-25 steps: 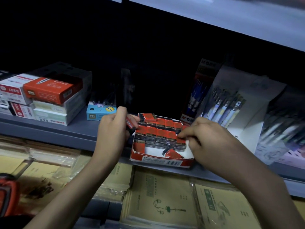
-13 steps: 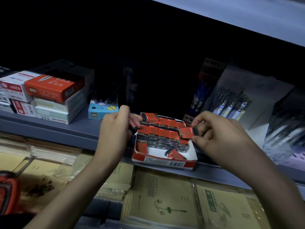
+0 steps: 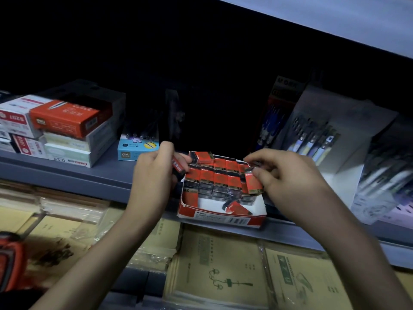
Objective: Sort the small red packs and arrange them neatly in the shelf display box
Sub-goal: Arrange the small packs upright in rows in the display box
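"Head view: your left hand (image 3: 154,175) sits at nine o'clock of the display box (image 3: 220,219). Its fingers are curled round one red pack (image 3: 178,167), and the white print on that pack's side is too blurred to read."

"Agreed. Your right hand (image 3: 288,182) is at the box's three o'clock rim. Thumb and fingers pinch a second red pack (image 3: 253,183), held tilted, with '2B' legible at its lower corner."

"And the rest of your stock?"

"Your box stands at the front edge of the grey shelf (image 3: 89,175), about mid-frame. The rows of packs (image 3: 214,177) fill its twelve o'clock half, several of them showing '2B'. A top pack (image 3: 202,157) lies across them at eleven o'clock. A loose pack (image 3: 237,208) rests on the white floor toward five o'clock. The print on the box's front strip is too small to read."

"Any other writing near you?"

"At ten o'clock from the box, the blue carton (image 3: 136,151) carries 'deli'. Farther toward nine o'clock, the orange carton (image 3: 67,119) also shows 'deli', and the white carton (image 3: 67,156) under it reads '0.5'. At one o'clock, the header of the pen pack (image 3: 283,108) looks like 'M&G'."
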A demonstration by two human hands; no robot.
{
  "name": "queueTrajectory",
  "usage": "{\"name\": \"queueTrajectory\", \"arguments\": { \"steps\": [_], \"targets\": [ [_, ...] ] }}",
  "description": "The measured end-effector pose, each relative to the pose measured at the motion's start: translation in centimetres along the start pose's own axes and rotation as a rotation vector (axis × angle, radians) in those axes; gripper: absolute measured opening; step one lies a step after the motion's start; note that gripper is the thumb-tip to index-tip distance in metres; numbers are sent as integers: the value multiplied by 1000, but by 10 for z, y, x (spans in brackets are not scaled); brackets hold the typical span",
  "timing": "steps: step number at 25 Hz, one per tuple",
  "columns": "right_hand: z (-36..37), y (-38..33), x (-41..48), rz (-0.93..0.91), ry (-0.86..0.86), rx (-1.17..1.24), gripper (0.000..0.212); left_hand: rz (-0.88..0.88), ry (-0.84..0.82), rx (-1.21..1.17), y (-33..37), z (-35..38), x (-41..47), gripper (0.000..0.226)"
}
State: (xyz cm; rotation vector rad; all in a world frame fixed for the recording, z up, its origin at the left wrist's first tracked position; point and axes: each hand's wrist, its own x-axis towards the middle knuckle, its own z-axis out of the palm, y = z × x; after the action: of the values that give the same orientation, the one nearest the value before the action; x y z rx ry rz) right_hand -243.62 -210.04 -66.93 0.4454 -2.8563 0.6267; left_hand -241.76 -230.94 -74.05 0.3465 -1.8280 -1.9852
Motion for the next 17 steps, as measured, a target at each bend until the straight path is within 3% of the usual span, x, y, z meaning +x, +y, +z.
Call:
{"name": "queueTrajectory", "arguments": {
  "steps": [4, 9, 13, 17],
  "targets": [
    [16, -2, -1, 32, 106, -25, 8, -4, -1, 0, 0, 0, 0, 50],
    [25, -4, -7, -9, 127, -119, 16, -6, -9, -9, 1, -1, -2, 48],
    [10, -4, -11, -33, -38, -219, 15, -12, -7, -17, 2, 0, -2, 49],
    [7, -2, -13, -67, -148, -301, 41, -8, 14, -15, 1, 1, -2, 47]
  ]
}}
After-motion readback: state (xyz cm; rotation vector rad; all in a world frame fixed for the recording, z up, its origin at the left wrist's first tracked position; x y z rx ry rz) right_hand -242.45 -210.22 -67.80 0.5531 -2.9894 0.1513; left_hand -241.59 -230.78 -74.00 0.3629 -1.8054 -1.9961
